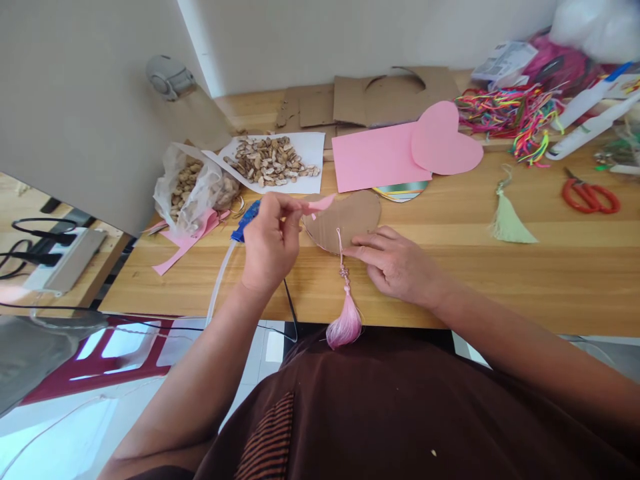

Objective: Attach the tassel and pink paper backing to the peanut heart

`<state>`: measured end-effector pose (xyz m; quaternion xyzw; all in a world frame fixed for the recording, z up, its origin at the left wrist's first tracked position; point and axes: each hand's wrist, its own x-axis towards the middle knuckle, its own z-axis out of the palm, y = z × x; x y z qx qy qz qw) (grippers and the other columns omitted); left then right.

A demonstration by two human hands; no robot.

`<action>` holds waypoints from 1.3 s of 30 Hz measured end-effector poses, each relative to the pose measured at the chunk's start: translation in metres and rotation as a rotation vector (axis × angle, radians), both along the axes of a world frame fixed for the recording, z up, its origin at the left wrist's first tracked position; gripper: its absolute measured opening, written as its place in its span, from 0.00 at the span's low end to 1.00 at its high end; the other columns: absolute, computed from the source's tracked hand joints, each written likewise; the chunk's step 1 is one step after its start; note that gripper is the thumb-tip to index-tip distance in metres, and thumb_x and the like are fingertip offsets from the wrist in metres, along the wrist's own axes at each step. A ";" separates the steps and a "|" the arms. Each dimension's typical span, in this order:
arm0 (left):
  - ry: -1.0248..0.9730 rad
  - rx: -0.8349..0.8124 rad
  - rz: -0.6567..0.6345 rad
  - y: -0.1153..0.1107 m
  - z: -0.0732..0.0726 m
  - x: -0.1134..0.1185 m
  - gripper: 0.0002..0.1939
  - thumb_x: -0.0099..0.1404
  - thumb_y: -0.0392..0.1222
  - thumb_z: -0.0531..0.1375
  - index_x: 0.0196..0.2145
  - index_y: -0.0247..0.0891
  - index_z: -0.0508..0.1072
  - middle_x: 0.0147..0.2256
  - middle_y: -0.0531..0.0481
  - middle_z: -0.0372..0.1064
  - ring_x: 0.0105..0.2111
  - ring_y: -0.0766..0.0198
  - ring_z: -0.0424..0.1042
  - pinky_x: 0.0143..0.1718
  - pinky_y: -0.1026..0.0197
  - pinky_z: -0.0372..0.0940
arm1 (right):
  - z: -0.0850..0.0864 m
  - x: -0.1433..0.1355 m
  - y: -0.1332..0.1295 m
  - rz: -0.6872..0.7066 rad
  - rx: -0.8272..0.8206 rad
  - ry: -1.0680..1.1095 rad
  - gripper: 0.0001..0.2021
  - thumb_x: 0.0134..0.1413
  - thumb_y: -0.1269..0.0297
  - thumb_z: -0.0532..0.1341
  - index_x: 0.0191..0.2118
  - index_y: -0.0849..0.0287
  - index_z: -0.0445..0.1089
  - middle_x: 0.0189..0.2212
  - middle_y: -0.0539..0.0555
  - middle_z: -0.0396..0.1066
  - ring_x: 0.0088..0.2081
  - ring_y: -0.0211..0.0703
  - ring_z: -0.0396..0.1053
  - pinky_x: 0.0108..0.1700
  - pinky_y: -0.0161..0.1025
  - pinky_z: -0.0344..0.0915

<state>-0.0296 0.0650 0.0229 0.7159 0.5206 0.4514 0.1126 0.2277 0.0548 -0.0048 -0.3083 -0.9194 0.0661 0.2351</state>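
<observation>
A brown cardboard heart point(327, 227) lies near the table's front edge. Across its lower rim runs the cord of a pink tassel point(345, 320), which hangs over the table edge. My left hand point(273, 233) is raised over the heart's left side, thumb and fingers pinching a small pink paper strip point(320, 204). The fingers of my right hand point(393, 263) rest on the heart's lower right rim, beside the tassel cord, and press the cord or the cardboard; a grip is hard to make out.
Behind are a pink sheet point(373, 160), a pink paper heart point(443, 143), sliced pieces on white paper point(313, 150) and cardboard point(310, 107). A blue glue gun point(246, 221) is at left. Right: green tassel point(510, 217), red scissors point(590, 197), colourful cords point(505, 110).
</observation>
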 end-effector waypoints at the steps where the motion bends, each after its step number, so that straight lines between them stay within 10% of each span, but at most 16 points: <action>1: 0.089 0.032 -0.022 -0.005 -0.003 0.002 0.02 0.76 0.40 0.53 0.44 0.42 0.65 0.45 0.48 0.79 0.43 0.64 0.80 0.41 0.63 0.75 | 0.000 0.000 0.000 0.000 -0.006 0.024 0.24 0.59 0.79 0.56 0.57 0.57 0.76 0.51 0.61 0.78 0.50 0.55 0.71 0.55 0.57 0.70; 10: 0.591 0.189 -0.399 -0.025 -0.037 0.018 0.13 0.74 0.27 0.50 0.52 0.38 0.65 0.52 0.40 0.77 0.54 0.57 0.77 0.54 0.53 0.75 | 0.000 0.002 0.001 -0.022 -0.009 0.086 0.24 0.57 0.79 0.56 0.57 0.59 0.74 0.53 0.60 0.77 0.53 0.54 0.71 0.58 0.56 0.70; 26: 0.851 0.339 -0.201 -0.014 -0.027 0.034 0.12 0.75 0.31 0.50 0.42 0.33 0.73 0.42 0.38 0.80 0.49 0.52 0.79 0.56 0.50 0.73 | -0.001 0.002 0.002 0.025 0.010 0.083 0.25 0.53 0.82 0.57 0.55 0.61 0.75 0.56 0.60 0.76 0.52 0.54 0.72 0.54 0.53 0.71; 39: 0.598 0.072 -0.170 -0.001 -0.015 0.029 0.08 0.73 0.30 0.53 0.40 0.37 0.71 0.41 0.43 0.79 0.46 0.56 0.79 0.60 0.46 0.69 | -0.001 0.002 0.001 0.002 0.001 0.082 0.24 0.53 0.83 0.57 0.54 0.62 0.76 0.52 0.60 0.78 0.50 0.54 0.73 0.53 0.55 0.72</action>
